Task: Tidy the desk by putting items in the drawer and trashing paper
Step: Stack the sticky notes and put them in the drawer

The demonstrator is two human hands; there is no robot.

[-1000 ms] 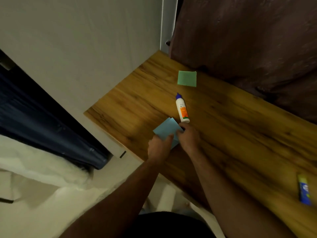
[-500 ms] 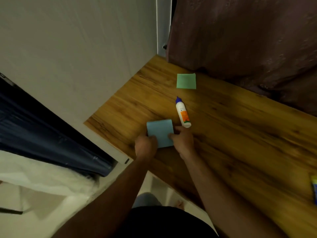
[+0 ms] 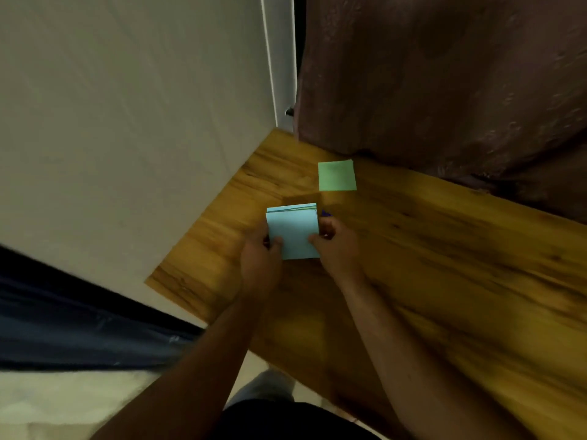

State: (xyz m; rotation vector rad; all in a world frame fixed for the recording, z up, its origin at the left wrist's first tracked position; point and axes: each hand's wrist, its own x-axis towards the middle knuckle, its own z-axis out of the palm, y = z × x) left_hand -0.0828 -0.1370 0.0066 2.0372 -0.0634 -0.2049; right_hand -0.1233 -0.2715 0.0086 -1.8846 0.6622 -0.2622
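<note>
Nearest, the left hand (image 3: 260, 262) and right hand (image 3: 336, 249) each pinch a side edge of a light-blue paper stack (image 3: 293, 231), holding it over the wooden desk (image 3: 444, 265). Farther back, a green note (image 3: 337, 175) lies flat near the brown curtain (image 3: 444, 84).

No writing seems readable on the blue notepad (image 3: 293, 233) or green note (image 3: 337, 175).

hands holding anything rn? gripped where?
Both hold the blue note stack: left hand pinches its lower-left edge, right hand its lower-right edge, thumbs on top.
</note>
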